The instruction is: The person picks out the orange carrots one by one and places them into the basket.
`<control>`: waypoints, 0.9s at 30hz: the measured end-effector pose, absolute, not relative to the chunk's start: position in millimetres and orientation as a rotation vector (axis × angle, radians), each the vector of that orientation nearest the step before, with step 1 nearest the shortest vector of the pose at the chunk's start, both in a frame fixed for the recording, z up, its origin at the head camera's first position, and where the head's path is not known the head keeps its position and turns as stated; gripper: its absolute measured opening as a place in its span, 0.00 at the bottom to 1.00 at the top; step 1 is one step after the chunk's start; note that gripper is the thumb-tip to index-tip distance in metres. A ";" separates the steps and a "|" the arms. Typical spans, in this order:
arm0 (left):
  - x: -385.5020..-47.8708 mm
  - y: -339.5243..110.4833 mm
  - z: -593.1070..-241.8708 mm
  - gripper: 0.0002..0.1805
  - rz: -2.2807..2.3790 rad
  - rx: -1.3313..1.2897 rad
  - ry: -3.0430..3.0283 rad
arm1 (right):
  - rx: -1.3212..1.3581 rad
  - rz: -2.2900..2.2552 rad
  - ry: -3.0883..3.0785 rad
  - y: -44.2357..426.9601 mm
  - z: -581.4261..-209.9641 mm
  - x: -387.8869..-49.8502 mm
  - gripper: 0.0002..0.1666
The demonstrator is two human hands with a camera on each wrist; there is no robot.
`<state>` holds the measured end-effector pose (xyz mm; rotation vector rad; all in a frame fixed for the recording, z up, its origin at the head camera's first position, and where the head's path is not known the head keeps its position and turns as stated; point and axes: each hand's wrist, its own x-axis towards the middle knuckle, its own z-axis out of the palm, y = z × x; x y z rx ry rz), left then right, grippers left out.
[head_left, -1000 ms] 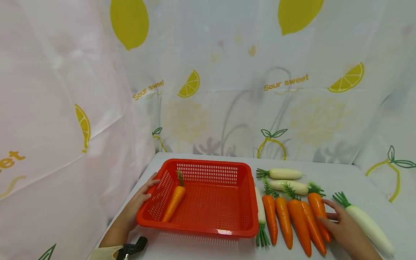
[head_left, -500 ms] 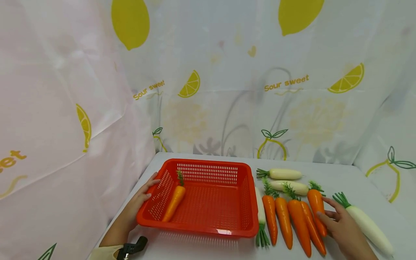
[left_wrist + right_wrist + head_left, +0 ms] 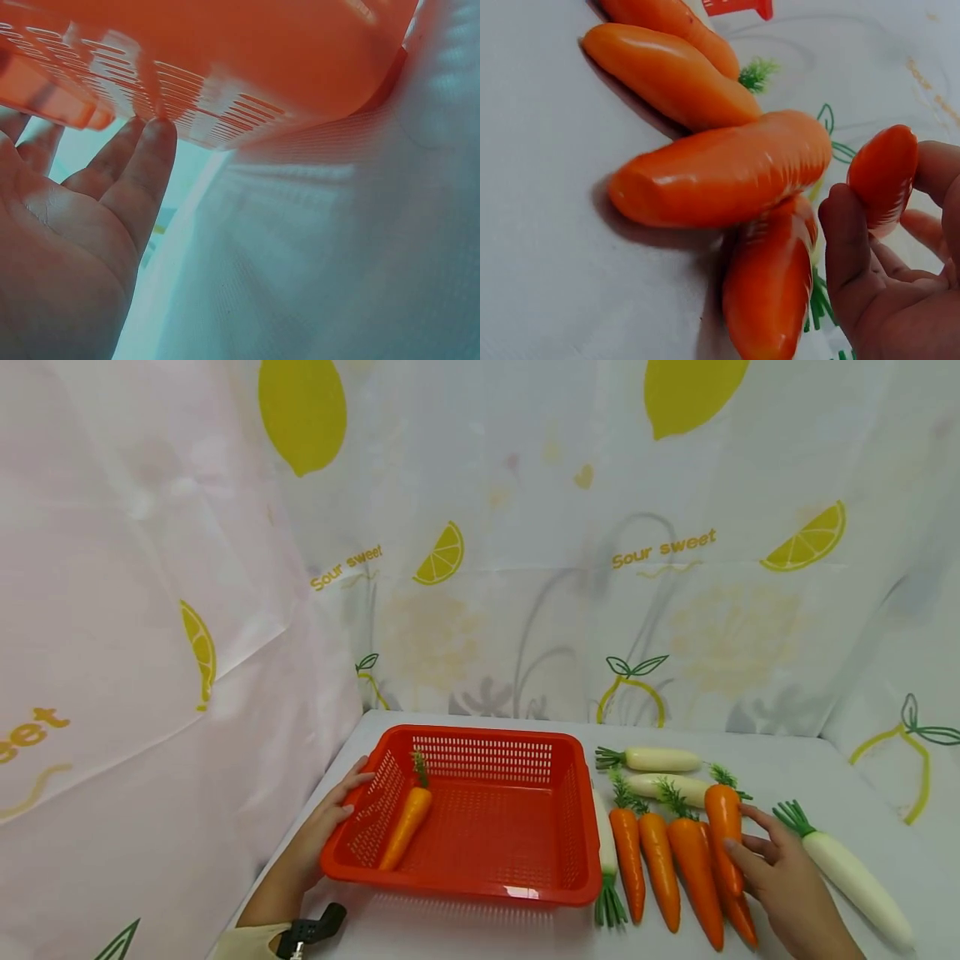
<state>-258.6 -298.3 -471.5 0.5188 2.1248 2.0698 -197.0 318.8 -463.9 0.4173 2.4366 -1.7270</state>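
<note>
My right hand (image 3: 783,868) pinches an orange carrot (image 3: 723,822) between thumb and fingers, raised a little over another carrot. In the right wrist view the held carrot (image 3: 885,169) shows between the fingertips. Several carrots (image 3: 693,868) lie side by side to its left, leafy tops pointing away. On the left, my left hand (image 3: 318,827) rests against the side of a red slotted basket (image 3: 457,889). The left wrist view shows its fingers extended, touching the basket's outer wall (image 3: 217,105). One carrot (image 3: 405,827) lies inside the basket along its left side.
White radishes lie around the carrots: one radish (image 3: 660,759) at the back, one radish (image 3: 858,885) at the right, one radish (image 3: 606,843) against the basket's right side. A lemon-print curtain (image 3: 525,610) encloses the white table (image 3: 787,768).
My right hand has lifted the rightmost carrot and shifted it slightly left, over the neighbouring carrot. My left hand and the basket have kept their place.
</note>
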 end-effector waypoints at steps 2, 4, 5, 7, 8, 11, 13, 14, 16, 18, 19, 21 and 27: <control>-259.3 -297.5 -472.7 0.31 2.074 0.524 2.122 | 0.396 -1.730 2.436 316.5 -462.9 -196.7 0.52; -259.3 -297.3 -473.2 0.31 2.077 0.523 2.127 | 0.390 -1.762 2.412 313.1 -462.6 -196.8 0.52; -259.2 -297.3 -473.6 0.31 2.077 0.522 2.130 | 0.392 -1.775 2.399 311.4 -462.4 -196.5 0.52; -259.2 -297.6 -474.3 0.31 2.075 0.528 2.137 | 0.400 -1.784 2.394 309.3 -462.1 -195.9 0.54; -259.2 -297.7 -474.6 0.30 2.072 0.534 2.138 | 0.415 -1.778 2.400 308.5 -461.2 -195.5 0.54; -259.6 -298.2 -475.5 0.30 2.064 0.552 2.145 | 0.437 -1.769 2.420 307.9 -459.1 -194.7 0.56; -260.1 -298.6 -475.7 0.30 2.067 0.554 2.149 | 0.444 -1.759 2.436 306.7 -457.5 -195.1 0.56; -260.4 -298.6 -475.7 0.30 2.068 0.553 2.154 | 0.448 -1.759 2.435 305.4 -457.1 -195.2 0.56; -260.8 -298.8 -475.5 0.30 2.076 0.542 2.156 | 0.446 -1.773 2.426 301.9 -456.3 -195.7 0.55; -260.8 -298.7 -475.3 0.30 2.080 0.532 2.156 | 0.446 -1.776 2.418 298.3 -456.1 -196.0 0.55; -260.7 -298.6 -475.3 0.30 2.079 0.528 2.154 | 0.454 -1.778 2.411 296.4 -455.9 -195.9 0.54; -260.1 -298.1 -474.9 0.30 2.079 0.520 2.150 | 0.461 -1.785 2.405 293.1 -456.0 -195.4 0.53; -259.4 -296.8 -475.0 0.30 2.077 0.528 2.143 | 0.467 -1.800 2.403 286.6 -454.6 -191.7 0.54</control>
